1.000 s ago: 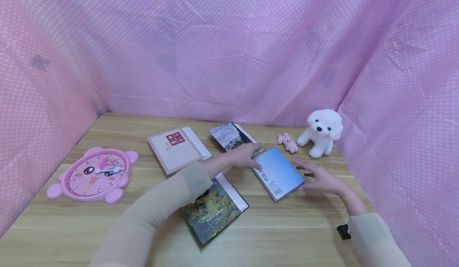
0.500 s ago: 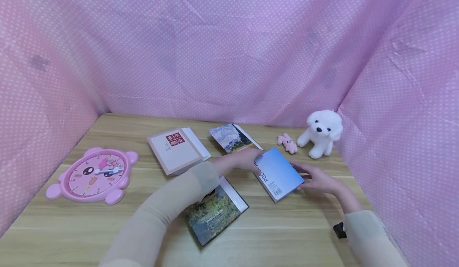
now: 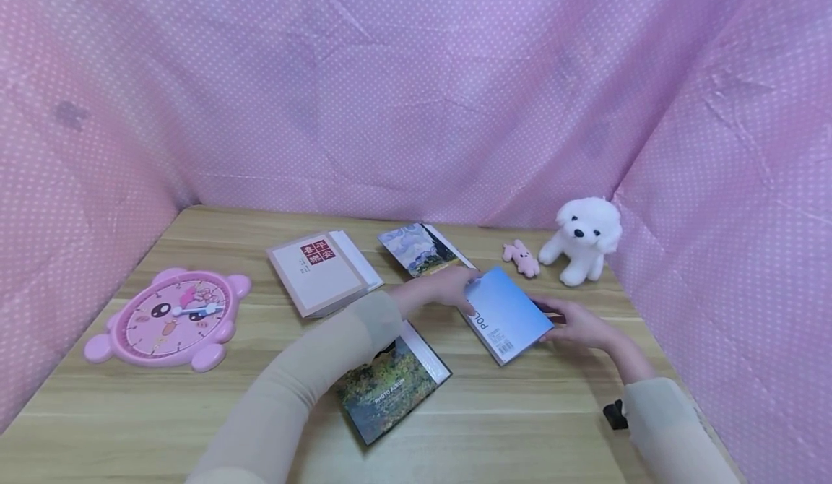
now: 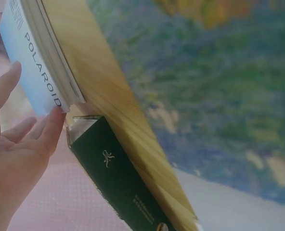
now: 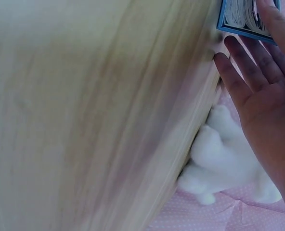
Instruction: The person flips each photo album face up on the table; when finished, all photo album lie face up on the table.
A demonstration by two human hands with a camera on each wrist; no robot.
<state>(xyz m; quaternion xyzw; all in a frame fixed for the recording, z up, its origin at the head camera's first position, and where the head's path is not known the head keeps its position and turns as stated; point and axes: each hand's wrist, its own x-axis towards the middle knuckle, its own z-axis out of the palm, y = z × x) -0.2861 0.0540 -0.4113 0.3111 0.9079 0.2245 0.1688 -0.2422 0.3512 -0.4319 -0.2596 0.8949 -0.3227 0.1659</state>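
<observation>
A blue-covered photo album (image 3: 510,314) with "POLAROID" on its spine lies on the table between both hands. My left hand (image 3: 445,287) is at its left side, fingertips right at the spine's corner in the left wrist view and the thumb over the cover. At the right side, my right hand (image 3: 578,323) has fingers extended along the edge; its thumb overlaps the page ends of the album (image 5: 243,14) in the right wrist view. Partly behind my left hand lies a landscape-painting album (image 3: 422,249), its dark green spine (image 4: 116,168) showing in the left wrist view.
A cream album (image 3: 318,271) with red characters lies left of centre; a "PHOTO ALBUM" (image 3: 393,394) lies in front, partly under the left sleeve. A pink toy clock (image 3: 172,318) is at left. A small pink plush (image 3: 522,258) and white plush dog (image 3: 581,238) stand back right.
My left hand has moved slightly right and lower to the blue album's spine, and my right hand has come in to its right edge. The album has shifted slightly right.
</observation>
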